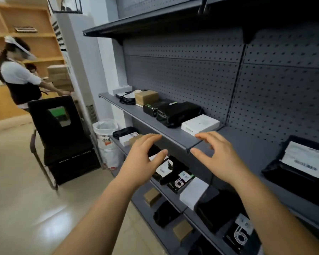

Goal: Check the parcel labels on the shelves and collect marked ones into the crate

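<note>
Two bare forearms reach out toward the grey metal shelves (166,129), and both hands are empty: the left hand (143,159) has its fingers spread and loosely bent, thumb apart, and the right hand (216,155) mirrors it, fingers curved just in front of the middle shelf's front lip without clearly touching it. Low down, under the arms, the two bottom shelves carry two small brown cardboard boxes (152,196), soft black bags and a black box with a white coil printed on it (239,236). On the shelf behind the left hand lie a black bag with a white label (164,167), a second coil-printed box (180,183) with a small paper tag, and a plain white box (193,193). To the right a flat black bag (298,173) lies on its own shelf with a large white label on top; its print is too blurred to read. On the middle shelf stand a white carton (200,125), a glossy black bag (177,113), a black box with green trim (151,109) and a brown box (146,97). The back wall is grey pegboard. I cannot make out a crate anywhere. By the shelf end stands a bin lined with white plastic (105,129), then a black chair (63,137). Farther off, a person in a white shirt (19,74) stands before wooden shelving beside stacked brown boxes.
</note>
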### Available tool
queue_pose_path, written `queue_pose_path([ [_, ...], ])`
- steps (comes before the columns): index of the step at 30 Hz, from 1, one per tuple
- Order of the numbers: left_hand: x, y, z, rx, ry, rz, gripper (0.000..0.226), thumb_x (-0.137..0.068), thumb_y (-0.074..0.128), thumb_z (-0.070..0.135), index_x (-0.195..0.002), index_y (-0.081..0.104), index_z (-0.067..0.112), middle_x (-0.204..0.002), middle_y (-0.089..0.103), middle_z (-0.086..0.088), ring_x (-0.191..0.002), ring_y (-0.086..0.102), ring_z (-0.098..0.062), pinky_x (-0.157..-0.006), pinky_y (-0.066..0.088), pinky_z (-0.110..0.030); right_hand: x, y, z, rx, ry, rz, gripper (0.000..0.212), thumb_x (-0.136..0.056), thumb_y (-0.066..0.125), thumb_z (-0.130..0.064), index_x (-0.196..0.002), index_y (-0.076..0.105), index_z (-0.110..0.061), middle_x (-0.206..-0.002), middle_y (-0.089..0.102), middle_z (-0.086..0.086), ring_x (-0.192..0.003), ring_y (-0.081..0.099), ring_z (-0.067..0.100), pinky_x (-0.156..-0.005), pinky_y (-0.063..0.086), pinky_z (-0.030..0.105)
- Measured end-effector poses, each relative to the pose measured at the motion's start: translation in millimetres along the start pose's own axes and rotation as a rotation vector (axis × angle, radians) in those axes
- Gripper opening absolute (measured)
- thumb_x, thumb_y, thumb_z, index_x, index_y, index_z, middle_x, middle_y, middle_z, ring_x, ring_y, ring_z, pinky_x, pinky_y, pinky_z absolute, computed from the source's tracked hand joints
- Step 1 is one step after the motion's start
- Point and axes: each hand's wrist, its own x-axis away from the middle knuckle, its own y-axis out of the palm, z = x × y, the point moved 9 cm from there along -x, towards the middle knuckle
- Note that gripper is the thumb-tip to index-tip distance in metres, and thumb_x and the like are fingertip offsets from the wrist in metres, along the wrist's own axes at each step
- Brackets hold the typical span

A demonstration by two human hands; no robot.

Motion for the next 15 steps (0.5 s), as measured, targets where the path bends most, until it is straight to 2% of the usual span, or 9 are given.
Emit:
queue_pose_path([
  [4,-69,34,-36,0.083,0.068,-0.062,0.049,-0.093,0.057,0.047,-0.138,0.050,0.027,-0.143,0.046,0.010,-0.134,0.037,-0.008,-0.113,0.032,-0.031,-42,13,26,0.096,0.083,0.079,0.048,-0.084,0.052,-0.061,-0.126,0.053,-0.039,-0.124,0.043,-0.025,-0.118,0.044,0.005,-0.100,0.045,0.038],
  [7,-115,66,-51,0.138,0.183,-0.167,0.048,-0.093,0.057,0.045,-0.137,0.051,0.025,-0.141,0.047,0.010,-0.132,0.039,-0.009,-0.112,0.032,-0.028,-62,20,46,0.158,0.203,0.159,0.042,-0.090,0.059,-0.050,-0.128,0.055,-0.033,-0.128,0.045,-0.018,-0.112,0.044,0.004,-0.098,0.042,0.032],
  [10,-158,94,-63,0.191,0.277,-0.275,0.047,-0.093,0.060,0.040,-0.136,0.051,0.023,-0.140,0.048,0.009,-0.131,0.041,-0.010,-0.112,0.033,-0.029,-78,30,58,0.216,0.329,0.207,0.041,-0.092,0.060,-0.047,-0.129,0.054,-0.033,-0.126,0.044,-0.018,-0.108,0.042,0.002,-0.093,0.037,0.025],
  [15,-213,130,-69,0.230,0.365,-0.390,0.049,-0.091,0.064,0.034,-0.136,0.052,0.017,-0.139,0.047,0.003,-0.129,0.042,-0.013,-0.109,0.030,-0.022,-95,40,72,0.234,0.498,0.322,0.035,-0.092,0.064,-0.038,-0.126,0.057,-0.030,-0.119,0.047,-0.016,-0.098,0.045,0.001,-0.087,0.036,0.019],
])
